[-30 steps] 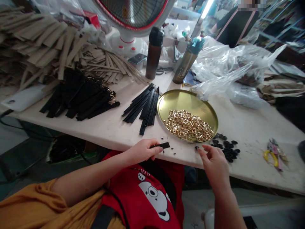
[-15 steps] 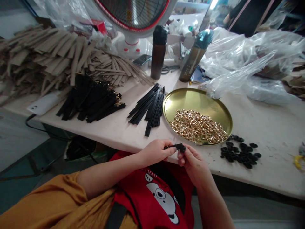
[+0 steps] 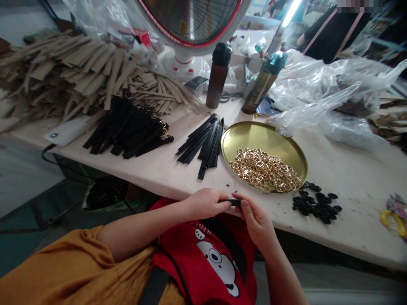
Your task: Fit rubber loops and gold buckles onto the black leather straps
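Note:
Between my hands is a short black strip [image 3: 234,203], held just above the table's front edge. My left hand [image 3: 211,204] is closed on its left end, thumb on top. My right hand [image 3: 256,218] pinches the other end; whether a small black piece is also in its fingers is hidden. Right in front of them stands a round gold tray [image 3: 270,129] with a heap of small gold metal buckles [image 3: 265,171]. Small black rounded pieces [image 3: 318,203] lie in a loose cluster right of the tray. Left of it black strips [image 3: 203,144] are fanned out on the table.
A bundle of black strips with gold ends [image 3: 127,131] and a large pile of beige strips [image 3: 79,72] cover the left. Behind stand a fan [image 3: 190,21], a brown bottle [image 3: 218,76] and a teal-capped bottle [image 3: 262,82]. Pliers [image 3: 394,216] lie far right, below plastic bags [image 3: 330,93].
My right hand has moved left from beside the tray, carrying a small black piece, to meet the strip in my left hand. Both hands now grip the strip, and the view has shifted.

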`<state>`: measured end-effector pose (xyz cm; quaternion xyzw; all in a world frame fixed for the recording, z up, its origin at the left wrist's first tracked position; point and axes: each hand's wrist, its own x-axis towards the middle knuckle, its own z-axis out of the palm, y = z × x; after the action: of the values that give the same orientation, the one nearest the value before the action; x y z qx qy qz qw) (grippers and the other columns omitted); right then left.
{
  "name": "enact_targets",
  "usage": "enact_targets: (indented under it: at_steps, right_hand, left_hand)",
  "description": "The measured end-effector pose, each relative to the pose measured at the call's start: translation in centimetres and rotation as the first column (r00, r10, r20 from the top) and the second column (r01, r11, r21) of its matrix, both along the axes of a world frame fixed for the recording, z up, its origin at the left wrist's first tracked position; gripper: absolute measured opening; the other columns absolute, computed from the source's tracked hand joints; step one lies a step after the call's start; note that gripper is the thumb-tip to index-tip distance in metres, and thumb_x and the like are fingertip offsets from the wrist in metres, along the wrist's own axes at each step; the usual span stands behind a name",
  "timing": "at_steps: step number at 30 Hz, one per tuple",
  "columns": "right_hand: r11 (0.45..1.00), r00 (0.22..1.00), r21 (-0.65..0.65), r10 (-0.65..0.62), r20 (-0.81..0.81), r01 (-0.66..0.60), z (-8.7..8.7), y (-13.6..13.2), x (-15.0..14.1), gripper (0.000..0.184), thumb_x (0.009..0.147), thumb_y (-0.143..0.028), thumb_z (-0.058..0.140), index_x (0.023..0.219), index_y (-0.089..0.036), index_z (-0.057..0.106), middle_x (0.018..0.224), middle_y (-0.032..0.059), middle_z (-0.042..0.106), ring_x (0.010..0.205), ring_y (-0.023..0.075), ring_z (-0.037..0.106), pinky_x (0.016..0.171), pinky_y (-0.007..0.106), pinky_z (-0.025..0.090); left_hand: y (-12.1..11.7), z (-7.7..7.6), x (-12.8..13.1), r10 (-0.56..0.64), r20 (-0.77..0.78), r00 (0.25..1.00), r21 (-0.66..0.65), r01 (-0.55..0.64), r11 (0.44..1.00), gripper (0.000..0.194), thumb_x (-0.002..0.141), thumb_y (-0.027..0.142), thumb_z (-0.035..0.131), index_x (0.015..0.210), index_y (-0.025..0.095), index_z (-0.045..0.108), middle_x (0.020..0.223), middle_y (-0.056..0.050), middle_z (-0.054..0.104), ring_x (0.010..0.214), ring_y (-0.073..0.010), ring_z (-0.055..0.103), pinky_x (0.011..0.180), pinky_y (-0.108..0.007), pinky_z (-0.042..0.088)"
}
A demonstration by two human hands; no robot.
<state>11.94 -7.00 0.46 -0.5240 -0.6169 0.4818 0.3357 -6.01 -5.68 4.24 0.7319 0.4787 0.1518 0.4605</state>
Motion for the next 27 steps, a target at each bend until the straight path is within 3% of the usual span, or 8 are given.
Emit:
enact_targets:
  at_steps: [5, 13, 15, 17, 19, 21, 24, 27]
  right_hand:
    - [0.977, 0.978, 0.119, 0.163, 0.134, -0.179, 0.2, -0.3, -0.1, 0.031, 0.086, -0.037, 0.041, 0.105, -0.022, 0.061, 0.090, 0.0066, 0.064, 0.081, 0.0202, 0.059, 0.071, 0.034, 0.046]
    - [0.971, 0.988, 0.224, 0.052, 0.148, -0.084, -0.2, -0.9, -1.7, 0.029, 0.085, -0.037, 0.044, 0.101, -0.022, 0.062, 0.095, 0.0072, 0.065, 0.090, 0.0218, 0.058, 0.079, 0.037, 0.044]
    - [0.989, 0.997, 0.139, -0.053, 0.058, 0.044, 0.0, -1.1, -1.9, 0.031, 0.081, -0.040, 0.050, 0.102, -0.021, 0.062, 0.088, 0.0057, 0.065, 0.079, 0.0199, 0.059, 0.072, 0.034, 0.046]
    - [0.988, 0.985, -0.075, -0.142, -0.095, 0.135, -0.1, -1.2, -2.1, 0.035, 0.076, -0.043, 0.056, 0.101, -0.019, 0.062, 0.073, 0.0030, 0.063, 0.064, 0.0162, 0.057, 0.062, 0.030, 0.046]
    - [0.948, 0.942, -0.288, -0.214, -0.257, 0.137, -0.3, -1.2, -2.3, 0.035, 0.074, -0.044, 0.059, 0.097, -0.018, 0.062, 0.063, 0.0001, 0.060, 0.055, 0.0129, 0.053, 0.056, 0.027, 0.045]
    - [0.922, 0.910, -0.358, -0.267, -0.318, 0.145, -0.6, -1.3, -2.6, 0.033, 0.073, -0.044, 0.060, 0.095, -0.019, 0.063, 0.063, -0.0008, 0.059, 0.055, 0.0124, 0.053, 0.056, 0.027, 0.046]
    - [0.967, 0.956, -0.149, -0.232, -0.178, 0.207, -0.5, -1.3, -2.9, 0.028, 0.072, -0.041, 0.062, 0.092, -0.021, 0.066, 0.072, 0.0015, 0.062, 0.064, 0.0155, 0.057, 0.062, 0.030, 0.047]
    - [0.984, 0.989, 0.108, -0.137, -0.064, 0.143, -0.1, -0.9, -3.1, 0.022, 0.072, -0.038, 0.062, 0.084, -0.021, 0.069, 0.083, 0.0046, 0.063, 0.075, 0.0182, 0.058, 0.069, 0.032, 0.047]
  left_hand:
    - [-0.5, 0.5, -0.7, -0.043, -0.080, 0.996, 0.065, 0.048, 0.997, 0.026, 0.079, 0.028, 0.043, 0.085, 0.018, 0.066, 0.067, -0.001, 0.063, 0.058, -0.0119, 0.050, 0.051, -0.020, 0.030]
    - [-1.4, 0.7, -1.4, -0.007, -0.139, 0.990, 0.118, 0.024, 0.993, 0.027, 0.079, 0.031, 0.042, 0.083, 0.018, 0.066, 0.073, -0.003, 0.065, 0.061, -0.0138, 0.052, 0.053, -0.022, 0.030]
    - [-1.3, 0.7, -1.4, 0.011, -0.153, 0.988, 0.111, 0.006, 0.994, 0.028, 0.080, 0.032, 0.042, 0.082, 0.018, 0.066, 0.070, -0.002, 0.064, 0.059, -0.0132, 0.050, 0.052, -0.022, 0.029]
    - [-1.1, 0.8, -1.5, 0.018, -0.153, 0.988, 0.107, -0.001, 0.994, 0.028, 0.080, 0.032, 0.042, 0.079, 0.018, 0.065, 0.067, -0.002, 0.063, 0.058, -0.0128, 0.049, 0.051, -0.021, 0.028]
    - [-1.0, 0.7, -1.5, 0.015, -0.146, 0.989, 0.107, 0.000, 0.994, 0.028, 0.080, 0.032, 0.041, 0.080, 0.018, 0.065, 0.067, -0.001, 0.063, 0.058, -0.0127, 0.050, 0.051, -0.021, 0.027]
    - [-1.0, 0.7, -1.5, 0.008, -0.165, 0.986, 0.105, 0.009, 0.994, 0.028, 0.080, 0.032, 0.041, 0.081, 0.019, 0.065, 0.068, -0.002, 0.063, 0.059, -0.0132, 0.050, 0.050, -0.022, 0.027]
    - [-0.7, 0.7, -1.8, -0.014, -0.234, 0.972, 0.112, 0.041, 0.993, 0.029, 0.081, 0.033, 0.041, 0.082, 0.019, 0.066, 0.071, -0.003, 0.065, 0.060, -0.0143, 0.051, 0.051, -0.022, 0.028]
    - [-0.2, 0.7, -2.2, -0.045, -0.265, 0.963, 0.127, 0.081, 0.989, 0.029, 0.081, 0.034, 0.041, 0.084, 0.019, 0.066, 0.074, -0.004, 0.066, 0.063, -0.0154, 0.053, 0.053, -0.023, 0.029]
